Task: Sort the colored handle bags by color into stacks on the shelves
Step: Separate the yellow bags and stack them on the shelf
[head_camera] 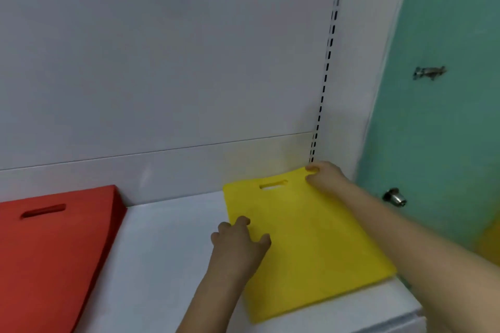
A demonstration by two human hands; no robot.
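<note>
A white shelf (167, 246) with a tall white back panel (162, 67) fills the view, a slotted upright (326, 67) running down the panel's right edge beside a green door (443, 130). On the left of the shelf lies a stack of red handle bags (51, 249), its cut-out handle toward the panel. Well apart from it, on the shelf's right end, a yellow handle bag (311, 246) lies flat, handle slot also toward the panel. The person's right hand (326, 176) pinches the bag's far right corner with fingers closed on the fabric, while the left hand (240, 238) rests on the bag's left edge, fingers loosely spread and pressing down, not gripping. A metal doorknob (395, 197) shows on the door.
</note>
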